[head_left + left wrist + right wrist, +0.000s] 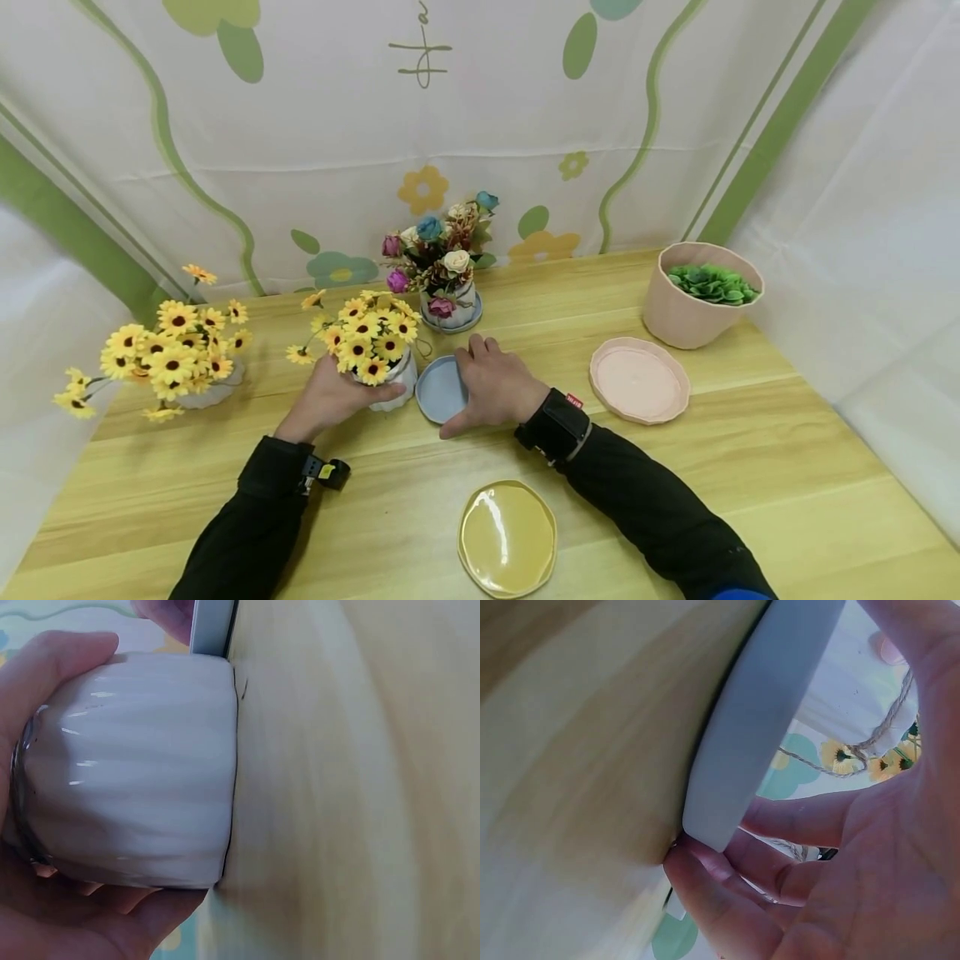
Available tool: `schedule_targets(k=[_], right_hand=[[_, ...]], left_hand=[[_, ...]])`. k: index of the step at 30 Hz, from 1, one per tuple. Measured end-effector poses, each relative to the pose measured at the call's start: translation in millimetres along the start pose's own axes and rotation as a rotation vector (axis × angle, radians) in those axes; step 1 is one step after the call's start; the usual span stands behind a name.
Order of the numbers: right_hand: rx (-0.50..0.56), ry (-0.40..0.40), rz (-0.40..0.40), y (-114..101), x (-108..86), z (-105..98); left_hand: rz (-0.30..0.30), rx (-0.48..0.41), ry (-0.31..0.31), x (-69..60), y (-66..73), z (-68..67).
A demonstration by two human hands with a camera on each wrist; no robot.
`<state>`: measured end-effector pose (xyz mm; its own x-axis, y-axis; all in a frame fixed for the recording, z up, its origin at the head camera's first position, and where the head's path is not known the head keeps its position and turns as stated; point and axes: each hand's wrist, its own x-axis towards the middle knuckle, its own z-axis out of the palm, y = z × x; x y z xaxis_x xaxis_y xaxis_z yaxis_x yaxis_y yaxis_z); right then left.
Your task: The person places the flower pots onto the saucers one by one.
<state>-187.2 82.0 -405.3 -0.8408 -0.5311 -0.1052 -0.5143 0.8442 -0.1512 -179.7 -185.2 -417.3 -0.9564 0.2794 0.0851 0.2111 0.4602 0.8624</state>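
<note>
My left hand (330,398) grips a white ribbed flowerpot (142,772) of yellow daisy-like flowers (367,333). In the left wrist view its base sits against the wooden table. Twine circles the pot near the top and trails a loose end, as the right wrist view shows. Just right of the pot lies a round blue saucer (437,390). My right hand (498,385) holds that saucer by its right rim, with several fingertips around the edge at table level. The saucer's right side is hidden under the hand.
A second pot of yellow flowers (172,354) stands at the left. Behind the saucer is a pot of mixed roses (442,258) on its own blue saucer. To the right are a pink saucer (640,380) and a pink pot (678,312) with green leaves. A yellow saucer (507,537) lies in front.
</note>
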Motion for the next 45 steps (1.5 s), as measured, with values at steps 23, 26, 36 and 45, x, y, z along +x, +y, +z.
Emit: schedule_targets(k=[23, 26, 36, 45], right_hand=[[0.009, 0.011, -0.012, 0.8, 0.4, -1.6], [0.01, 0.012, -0.009, 1.0, -0.1, -1.5], [-0.003, 0.022, -0.002, 1.7, -1.6, -0.5], [0.011, 0.029, 0.003, -0.6, -2.9, -2.2]], left_hand=[[0.045, 0.064, 0.065, -3.8, 16.0, -0.8], [0.053, 0.062, 0.068, -4.2, 20.1, -1.7], [0.079, 0.057, 0.022, -0.1, 34.3, 12.8], [0.095, 0.026, 0.007, 4.0, 38.9, 31.8]])
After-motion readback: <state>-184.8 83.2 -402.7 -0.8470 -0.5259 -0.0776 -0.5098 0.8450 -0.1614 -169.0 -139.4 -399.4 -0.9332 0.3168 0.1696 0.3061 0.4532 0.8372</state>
